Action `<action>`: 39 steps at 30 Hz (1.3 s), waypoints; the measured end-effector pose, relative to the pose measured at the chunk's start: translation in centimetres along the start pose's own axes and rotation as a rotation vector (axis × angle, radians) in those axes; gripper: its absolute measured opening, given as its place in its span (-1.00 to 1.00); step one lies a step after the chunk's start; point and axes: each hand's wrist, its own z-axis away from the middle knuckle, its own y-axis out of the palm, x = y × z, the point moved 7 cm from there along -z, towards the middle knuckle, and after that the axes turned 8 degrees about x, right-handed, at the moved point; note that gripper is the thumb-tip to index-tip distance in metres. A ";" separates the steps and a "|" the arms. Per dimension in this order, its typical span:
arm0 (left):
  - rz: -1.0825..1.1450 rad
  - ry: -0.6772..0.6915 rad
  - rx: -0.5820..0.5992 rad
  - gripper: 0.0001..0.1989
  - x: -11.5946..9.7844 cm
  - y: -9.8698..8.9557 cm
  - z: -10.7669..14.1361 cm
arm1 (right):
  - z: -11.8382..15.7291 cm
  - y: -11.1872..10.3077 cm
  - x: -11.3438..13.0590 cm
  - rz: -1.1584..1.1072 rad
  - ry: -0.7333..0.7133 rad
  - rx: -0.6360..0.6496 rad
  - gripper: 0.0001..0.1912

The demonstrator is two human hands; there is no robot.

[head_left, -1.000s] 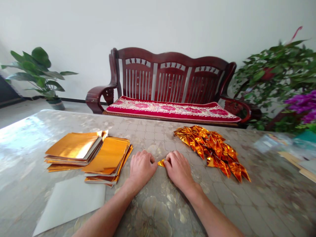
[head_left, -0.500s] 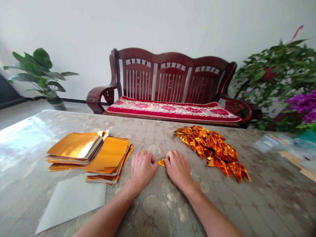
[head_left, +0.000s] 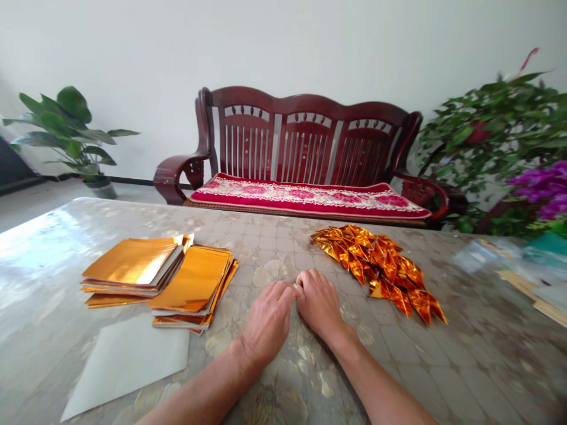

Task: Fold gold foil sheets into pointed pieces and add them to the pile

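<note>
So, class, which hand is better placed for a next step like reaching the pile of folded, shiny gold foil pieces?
Probably the right hand: only grey patterned tabletop shows between it and the folded, shiny gold foil pieces. The left hand is farther off, nearer the stacked rectangular gold foil sheets.

2 hands mid-frame: left hand [head_left: 268,321], right hand [head_left: 319,302]. 1 gold piece [head_left: 296,290] at the fingertips, mostly hidden. 2 gold-sheet stacks [head_left: 192,277] left of centre, sheets too tight to count. 1 loose grey-white sheet [head_left: 128,363], lower left. 1 folded-foil pile [head_left: 383,262] right of centre, overlap blocks a count. 1 wooden bench [head_left: 305,104], upper middle.
</note>
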 end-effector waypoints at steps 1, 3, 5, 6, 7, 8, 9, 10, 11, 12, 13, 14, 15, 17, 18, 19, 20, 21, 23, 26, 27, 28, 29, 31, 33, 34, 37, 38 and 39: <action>0.039 -0.010 0.016 -0.61 -0.1 0.4 0.1 | 0.0 0.0 0.0 -0.009 -0.007 0.002 -0.94; 0.067 -0.047 0.054 -0.56 -0.2 1.1 0.2 | 0.0 0.1 -0.1 -0.024 -0.019 0.003 -0.93; 0.045 -0.074 0.090 -0.58 -0.2 1.5 0.1 | 0.1 0.1 -0.2 -0.034 -0.025 -0.001 -0.91; 0.027 -0.083 0.105 -0.60 -0.2 1.6 0.0 | 0.1 0.1 -0.2 -0.038 -0.029 -0.004 -0.90; 0.008 -0.089 0.117 -0.62 -0.2 1.7 -0.1 | 0.1 0.1 -0.2 -0.041 -0.034 -0.008 -0.90; -0.009 -0.093 0.129 -0.65 -0.3 1.7 -0.2 | 0.2 0.0 -0.2 -0.045 -0.039 -0.011 -0.91; -0.026 -0.096 0.142 -0.68 -0.3 1.7 -0.2 | 0.2 0.0 -0.2 -0.049 -0.045 -0.012 -0.91; -0.042 -0.100 0.155 -0.70 -0.3 1.7 -0.3 | 0.3 -0.1 -0.1 -0.054 -0.050 -0.012 -0.92; -0.057 -0.102 0.168 -0.71 -0.3 1.8 -0.4 | 0.4 -0.2 -0.1 -0.060 -0.056 -0.011 -0.92; -0.071 -0.101 0.182 -0.72 -0.4 1.9 -0.4 | 0.6 -0.2 -0.2 -0.067 -0.064 -0.008 -0.93; -0.083 -0.099 0.196 -0.72 -0.4 1.9 -0.5 | 0.7 -0.3 -0.2 -0.073 -0.075 -0.006 -0.93; -0.096 -0.097 0.210 -0.73 -0.5 2.0 -0.5 | 0.9 -0.4 -0.2 -0.079 -0.088 -0.006 -0.93; -0.110 -0.094 0.221 -0.73 -0.5 2.0 -0.6 | 1.1 -0.4 -0.2 -0.084 -0.103 -0.008 -0.94; -0.150 -0.081 0.238 -0.72 -0.6 2.1 -0.6 | 1.4 -0.5 -0.2 -0.088 -0.131 -0.015 -0.93; -0.175 -0.071 0.243 -0.71 -0.7 2.2 -0.6 | 1.6 -0.6 -0.2 -0.089 -0.141 -0.018 -0.93; -0.200 -0.059 0.245 -0.70 -0.8 2.3 -0.6 | 1.7 -0.6 -0.2 -0.088 -0.149 -0.019 -0.92; -0.225 -0.046 0.245 -0.68 -0.8 2.3 -0.6 | 1.8 -0.6 -0.2 -0.087 -0.152 -0.020 -0.91; -0.247 -0.032 0.243 -0.66 -0.9 2.4 -0.6 | 1.9 -0.6 -0.3 -0.088 -0.152 -0.019 -0.90; -0.283 -0.005 0.237 -0.61 -0.8 2.4 -0.5 | 1.9 -0.6 -0.6 -0.103 -0.148 -0.017 -0.91; -0.336 0.019 0.236 -0.55 -0.7 2.6 -0.4 | 1.4 -0.7 -1.8 -0.175 -0.125 -0.027 -0.92; -0.355 0.025 0.240 -0.54 -0.7 2.7 -0.4 | 1.2 -0.8 -2.5 -0.213 -0.103 -0.046 -0.91; -0.375 0.032 0.245 -0.55 -0.7 2.8 -0.3 | 1.0 -0.9 -3.3 -0.257 -0.067 -0.073 -0.90; -0.399 0.037 0.252 -0.56 -0.8 2.9 -0.3 | 0.9 -1.1 -4.1 -0.295 -0.028 -0.111 -0.88; -0.448 0.037 0.264 -0.58 -1.0 3.1 -0.2 | 0.7 -1.4 -5.4 -0.314 0.047 -0.159 -0.87; -0.491 0.016 0.268 -0.60 -1.1 3.2 0.0 | 0.7 -1.5 -6.1 -0.269 0.103 -0.163 -0.87; -0.505 0.006 0.268 -0.61 -1.2 3.2 0.1 | 0.8 -1.5 -6.2 -0.233 0.120 -0.152 -0.87; -0.520 -0.003 0.274 -0.67 -1.5 3.3 0.4 | 0.9 -1.5 -5.8 -0.137 0.142 -0.107 -0.85; -0.521 -0.002 0.279 -0.69 -1.6 3.4 0.4 | 0.9 -1.5 -5.6 -0.114 0.147 -0.094 -0.85; -0.521 0.001 0.282 -0.71 -1.7 3.4 0.5 | 1.0 -1.6 -5.4 -0.097 0.152 -0.085 -0.85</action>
